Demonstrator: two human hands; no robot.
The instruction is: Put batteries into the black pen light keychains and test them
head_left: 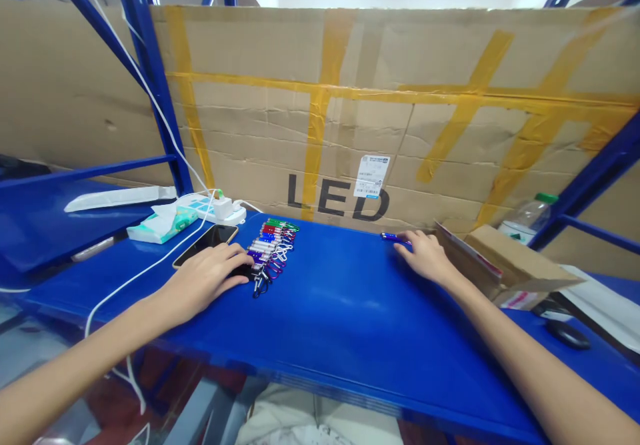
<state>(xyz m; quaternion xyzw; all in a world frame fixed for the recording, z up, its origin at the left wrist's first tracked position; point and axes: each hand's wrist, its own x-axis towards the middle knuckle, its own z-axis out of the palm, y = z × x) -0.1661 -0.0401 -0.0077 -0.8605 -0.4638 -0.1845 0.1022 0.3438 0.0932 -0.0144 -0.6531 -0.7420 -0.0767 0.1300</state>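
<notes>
On the blue table, left of centre, a row of small metallic keychain flashlights (pixel 269 246) lies side by side, in green, red, blue, silver, purple and black, their clips pointing right. My left hand (pixel 213 273) rests over the near end of the row, its fingertips on a black flashlight. Toward the back right, a single blue flashlight (pixel 393 237) lies at the fingertips of my right hand (pixel 423 253), which closes around its right end.
A phone (pixel 206 245), a tissue pack (pixel 163 223) and a power strip (pixel 213 210) with white cables are at the left. An open cardboard box (pixel 520 265), a bottle (pixel 530 218) and a black mouse (pixel 567 333) are at the right. Taped cardboard (pixel 270 138) stands behind.
</notes>
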